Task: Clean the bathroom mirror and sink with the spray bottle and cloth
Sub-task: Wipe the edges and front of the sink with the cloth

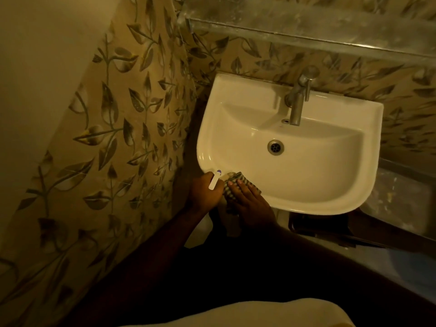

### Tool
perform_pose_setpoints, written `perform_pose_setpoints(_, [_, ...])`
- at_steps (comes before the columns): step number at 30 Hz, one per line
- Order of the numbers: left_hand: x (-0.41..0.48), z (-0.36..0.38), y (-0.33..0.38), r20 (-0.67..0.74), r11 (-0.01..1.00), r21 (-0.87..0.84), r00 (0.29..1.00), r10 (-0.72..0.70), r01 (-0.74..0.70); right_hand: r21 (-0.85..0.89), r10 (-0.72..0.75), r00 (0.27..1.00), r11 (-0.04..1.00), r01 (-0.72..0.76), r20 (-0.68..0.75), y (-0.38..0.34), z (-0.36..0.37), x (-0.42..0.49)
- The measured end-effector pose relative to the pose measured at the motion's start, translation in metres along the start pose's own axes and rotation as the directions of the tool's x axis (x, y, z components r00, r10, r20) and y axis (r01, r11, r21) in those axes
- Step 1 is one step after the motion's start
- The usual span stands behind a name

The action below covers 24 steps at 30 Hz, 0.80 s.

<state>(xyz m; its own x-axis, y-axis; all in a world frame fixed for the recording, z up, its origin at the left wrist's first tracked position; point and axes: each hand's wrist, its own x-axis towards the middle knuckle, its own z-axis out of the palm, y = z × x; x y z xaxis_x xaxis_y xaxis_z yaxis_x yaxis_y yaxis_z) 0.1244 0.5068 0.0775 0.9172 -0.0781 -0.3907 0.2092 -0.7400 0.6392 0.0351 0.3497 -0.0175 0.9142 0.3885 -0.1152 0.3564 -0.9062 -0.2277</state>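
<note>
A white wall-hung sink (330,197) fills the middle of the head view, with a steel tap (298,100) at its back and a round drain (275,147) in the bowl. My left hand (205,192) is at the sink's front left rim, closed around a spray bottle whose white nozzle (214,180) sticks up; the bottle's body is hidden below. My right hand (250,201) lies flat beside it, pressing a checked cloth (236,182) onto the rim. The mirror is not in sight.
A leaf-patterned tiled wall (122,128) stands close on the left and runs behind the sink. A dusty glass shelf (306,22) hangs above the tap. A dark frame (330,234) sits below the sink's right side.
</note>
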Motion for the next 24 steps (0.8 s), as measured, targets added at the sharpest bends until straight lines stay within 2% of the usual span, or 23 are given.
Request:
perform_pose_setpoints(6, [-0.005, 0.027, 0.028, 0.117, 0.989, 0.081, 0.986, 0.117, -0.127, 0.033, 0.075, 0.996, 0.997, -0.073, -0.050, 0.004, -0.010, -0.030])
perform_pose_setpoints(15, [-0.009, 0.068, 0.074, 0.294, 0.979, -0.015, 0.935, 0.197, -0.201, 0.126, 0.203, 0.979, 0.971, -0.203, 0.010, 0.032, -0.014, -0.094])
perform_pose_setpoints(18, [-0.010, 0.080, 0.089, 0.319, 0.972, -0.037, 0.919, 0.232, -0.233, 0.172, 0.254, 0.966, 0.951, -0.258, 0.046, 0.042, -0.018, -0.112])
perform_pose_setpoints(24, [-0.010, 0.100, 0.119, 0.389, 0.966, -0.063, 0.885, 0.255, -0.251, 0.317, 0.420, 0.907, 0.859, -0.402, 0.011, 0.054, -0.028, -0.150])
